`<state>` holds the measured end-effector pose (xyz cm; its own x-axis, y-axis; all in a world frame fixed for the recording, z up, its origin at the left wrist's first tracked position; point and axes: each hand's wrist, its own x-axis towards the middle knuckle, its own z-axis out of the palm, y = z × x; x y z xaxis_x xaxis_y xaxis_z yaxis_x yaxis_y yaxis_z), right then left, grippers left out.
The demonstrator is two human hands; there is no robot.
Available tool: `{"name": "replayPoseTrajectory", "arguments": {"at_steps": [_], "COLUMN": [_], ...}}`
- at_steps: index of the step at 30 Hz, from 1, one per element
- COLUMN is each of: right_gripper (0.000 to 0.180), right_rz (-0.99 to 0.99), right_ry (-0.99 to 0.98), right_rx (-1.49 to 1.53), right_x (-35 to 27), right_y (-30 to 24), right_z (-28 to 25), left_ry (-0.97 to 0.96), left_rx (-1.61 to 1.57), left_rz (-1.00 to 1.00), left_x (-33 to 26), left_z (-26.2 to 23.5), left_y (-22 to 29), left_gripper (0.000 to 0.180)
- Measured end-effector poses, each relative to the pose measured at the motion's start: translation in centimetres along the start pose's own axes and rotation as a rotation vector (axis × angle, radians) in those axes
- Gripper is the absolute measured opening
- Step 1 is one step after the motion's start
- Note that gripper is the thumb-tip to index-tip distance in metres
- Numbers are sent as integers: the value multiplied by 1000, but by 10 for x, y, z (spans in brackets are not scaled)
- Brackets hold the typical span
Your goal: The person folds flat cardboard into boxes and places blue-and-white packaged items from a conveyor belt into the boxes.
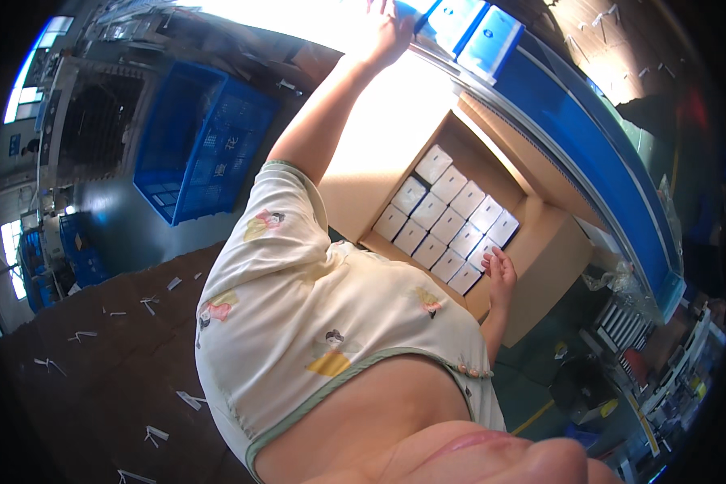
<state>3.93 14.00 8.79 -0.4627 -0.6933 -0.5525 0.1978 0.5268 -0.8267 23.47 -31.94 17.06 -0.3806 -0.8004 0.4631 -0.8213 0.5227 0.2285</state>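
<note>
My left hand [385, 34] is stretched out at the top edge, beside several blue-and-white boxes [492, 42]. Its fingers look spread, partly cut off by the frame and washed out by glare; whether they touch a box is unclear. An open cardboard carton [544, 266] stands in front of my body, packed with rows of small white boxes [450, 187] set closely together. At the carton's near right corner is my right hand [498, 273], its fingers loosely bent and apart at the last white boxes, with nothing gripped in them.
A long blue-sided bench or conveyor [573, 121] runs along the carton's far side. To the left stands a big blue plastic crate [194, 141]. A brown sheet [97, 363] strewn with white scraps lies at the lower left. Equipment [661, 379] stands at the right.
</note>
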Motion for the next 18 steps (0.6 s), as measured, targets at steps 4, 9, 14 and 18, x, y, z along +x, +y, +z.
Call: {"name": "replayPoseTrajectory", "arguments": {"at_steps": [4,9,14,18], "right_gripper": [31,28,20,16], "right_rz": [-136,-275,-545,-1017], "right_ry": [-36,-3,172,360], "right_rx": [-137,-210,-385,-522], "right_x": [10,5,-5,35], "right_y": [-22,-68,-138,-213], "right_z": [10,13,27,17], "left_ry": [-71,-36,-248,-410], "left_rx": [-74,-316,-289,-637], "left_rz": [9,40,53,-24], "left_x": [-2,53,78,75], "left_z": [-11,-18,37,43], "left_y": [18,-40,-49,-37], "left_gripper": [61,63,61,60]}}
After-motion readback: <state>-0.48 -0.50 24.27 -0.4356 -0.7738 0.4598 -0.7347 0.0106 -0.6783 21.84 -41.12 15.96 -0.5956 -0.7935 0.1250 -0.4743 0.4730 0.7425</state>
